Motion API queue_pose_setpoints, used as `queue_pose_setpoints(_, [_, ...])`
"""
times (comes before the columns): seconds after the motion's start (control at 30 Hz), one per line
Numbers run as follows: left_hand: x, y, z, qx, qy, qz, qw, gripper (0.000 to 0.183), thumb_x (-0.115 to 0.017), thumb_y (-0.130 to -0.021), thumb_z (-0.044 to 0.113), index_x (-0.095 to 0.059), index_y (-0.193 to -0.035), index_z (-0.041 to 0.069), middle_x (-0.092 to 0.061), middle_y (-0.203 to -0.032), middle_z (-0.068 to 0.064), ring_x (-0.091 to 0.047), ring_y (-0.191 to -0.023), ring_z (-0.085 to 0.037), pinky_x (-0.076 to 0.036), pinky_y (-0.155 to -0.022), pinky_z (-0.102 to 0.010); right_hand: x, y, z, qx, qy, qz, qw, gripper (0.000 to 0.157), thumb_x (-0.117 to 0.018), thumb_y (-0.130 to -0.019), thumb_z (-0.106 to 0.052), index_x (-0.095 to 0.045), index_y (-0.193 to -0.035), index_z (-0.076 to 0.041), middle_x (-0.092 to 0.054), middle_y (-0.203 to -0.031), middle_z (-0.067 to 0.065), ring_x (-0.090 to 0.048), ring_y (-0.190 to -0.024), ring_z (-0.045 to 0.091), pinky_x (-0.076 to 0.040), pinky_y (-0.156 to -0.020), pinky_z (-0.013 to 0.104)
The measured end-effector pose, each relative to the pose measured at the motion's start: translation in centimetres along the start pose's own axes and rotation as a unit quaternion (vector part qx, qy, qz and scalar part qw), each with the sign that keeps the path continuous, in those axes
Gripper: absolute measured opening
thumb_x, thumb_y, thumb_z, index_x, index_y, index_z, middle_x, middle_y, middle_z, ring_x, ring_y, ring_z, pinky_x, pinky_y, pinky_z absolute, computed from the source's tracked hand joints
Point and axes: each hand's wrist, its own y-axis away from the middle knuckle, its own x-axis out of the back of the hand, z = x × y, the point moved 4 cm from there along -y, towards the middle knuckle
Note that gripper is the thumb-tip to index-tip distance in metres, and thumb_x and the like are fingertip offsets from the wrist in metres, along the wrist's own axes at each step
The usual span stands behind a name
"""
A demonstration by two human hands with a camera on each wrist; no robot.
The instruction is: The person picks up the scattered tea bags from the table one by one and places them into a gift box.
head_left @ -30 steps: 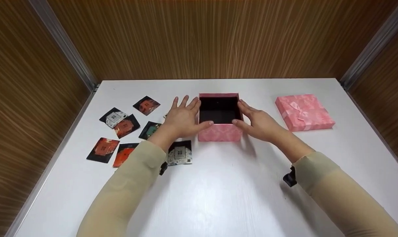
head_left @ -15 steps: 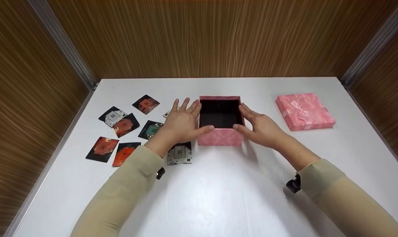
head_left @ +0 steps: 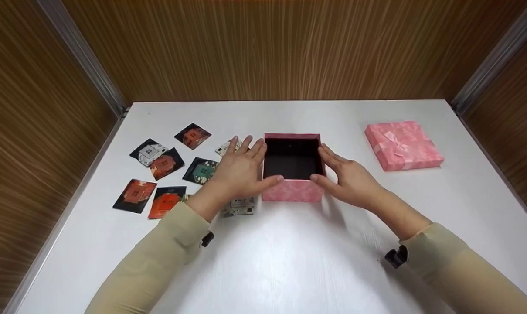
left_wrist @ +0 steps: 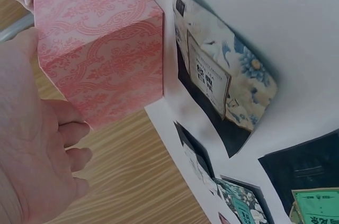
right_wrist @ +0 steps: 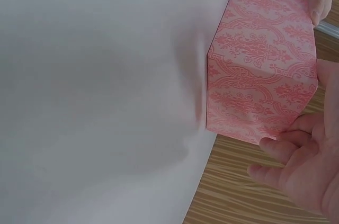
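A pink patterned gift box [head_left: 291, 191] stands lidless on the white table, its dark inside showing. My left hand [head_left: 239, 170] holds its left near corner, thumb at the front rim and fingers along the left side, some splayed off it. My right hand [head_left: 352, 179] grips the opposite near corner likewise. In the wrist views, the box walls [left_wrist: 114, 75] [right_wrist: 259, 75] lie against the fingertips. Flat printed sachets lie left of the box; a white floral sachet [head_left: 241, 207] and a green-labelled sachet [head_left: 200, 170] are partly hidden by my left hand and arm.
The pink lid [head_left: 402, 146] with a ribbon bow lies at the right. More sachets, such as an orange one [head_left: 167, 203] and a red-and-black one [head_left: 135, 195], are spread at the left. Wood-grain panels [head_left: 263, 52] wall in the table's back and sides.
Both hands have drawn the box a short way toward me across the table. The white floral sachet is now more covered by my left hand. Lid and other sachets have stayed in place.
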Motion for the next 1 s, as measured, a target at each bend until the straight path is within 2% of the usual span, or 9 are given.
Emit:
queue_pose_setpoints(0.23, [0.0, 1.0, 0.4, -0.004, -0.009, 0.004, 0.9999, 0.106, -0.026, -0.099, 0.085, -0.028, -0.167, 0.003, -0.026, -0.172, -0.01, -0.019, -0.16, -0.036, -0.004, -0.128, -0.059, -0.1, 1.1, -0.5, 0.003, 0.01, 0.004, 1.0, 0.079, -0.06, -0.106, -0.051, -0.035, -0.165, -0.003, -0.032, -0.171, 0.013, -0.051, -0.143, 0.04, -0.044, -0.113, 0.056])
queue_pose_setpoints(0.5, [0.1, 2.0, 1.3, -0.015, -0.016, 0.005, 0.9997, 0.105, -0.026, -0.1, 0.083, -0.031, -0.165, 0.001, -0.029, -0.171, -0.013, -0.021, -0.159, -0.038, -0.009, -0.128, -0.061, 0.2, 2.6, -1.2, 0.003, 0.023, 0.001, 1.0, 0.078, -0.062, -0.106, -0.05, -0.038, -0.163, -0.002, -0.033, -0.17, 0.011, -0.051, -0.142, 0.043, -0.044, -0.113, 0.058])
queue_pose_setpoints(0.73, [0.0, 3.2, 1.8, -0.026, -0.026, 0.026, 0.999, 0.105, -0.026, -0.1, 0.083, -0.036, -0.163, 0.0, -0.033, -0.17, -0.014, -0.026, -0.158, -0.039, -0.013, -0.127, -0.062, 0.1, 3.7, -1.9, 0.001, 0.027, -0.004, 1.0, 0.079, -0.062, -0.105, -0.052, -0.039, -0.163, -0.003, -0.033, -0.17, 0.011, -0.052, -0.141, 0.044, -0.045, -0.111, 0.06])
queue_pose_setpoints(1.0, [0.1, 4.4, 2.4, -0.028, -0.024, 0.023, 0.9991, 0.104, -0.028, -0.1, 0.083, -0.037, -0.163, 0.0, -0.033, -0.17, -0.013, -0.025, -0.158, -0.036, -0.011, -0.127, -0.06, 0.0, 4.7, -2.8, 0.008, 0.025, 0.005, 1.0, 0.079, -0.065, -0.104, -0.05, -0.041, -0.162, -0.002, -0.035, -0.169, 0.011, -0.053, -0.14, 0.043, -0.046, -0.11, 0.06])
